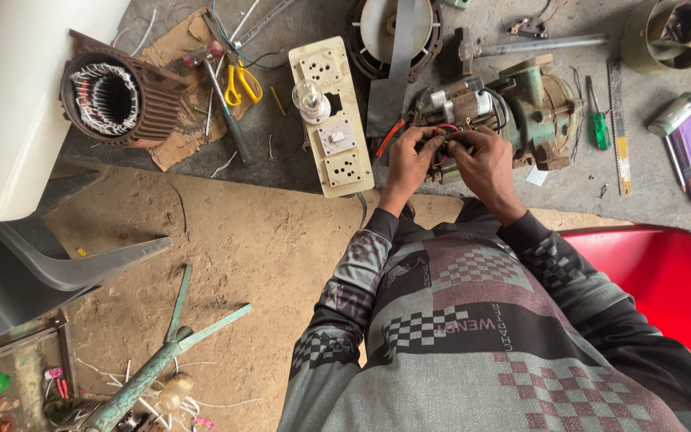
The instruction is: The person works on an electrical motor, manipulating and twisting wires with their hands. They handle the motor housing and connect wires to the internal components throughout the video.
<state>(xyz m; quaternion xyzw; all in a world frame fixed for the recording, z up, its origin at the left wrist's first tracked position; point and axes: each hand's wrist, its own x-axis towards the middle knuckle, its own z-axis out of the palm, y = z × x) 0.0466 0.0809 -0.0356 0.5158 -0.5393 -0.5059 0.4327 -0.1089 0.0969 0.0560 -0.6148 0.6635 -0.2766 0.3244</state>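
My left hand (408, 162) and my right hand (485, 162) meet at the near end of a worn green pump motor (537, 108) lying on the grey bench. Both hands pinch thin red and black wires (444, 132) that come out of the motor's end. A grey cylindrical capacitor (464, 100) sits on top of the motor just beyond my fingers. A red-handled tool (388, 136) lies just left of my left hand.
A cream switchboard (331, 116) with a bulb (310, 98) lies left of the motor. Further left are a hammer (221, 100), yellow scissors (243, 84) and a wound stator (117, 100). A green screwdriver (598, 120) and steel ruler (619, 124) lie right. A red chair (669, 280) stands beside me.
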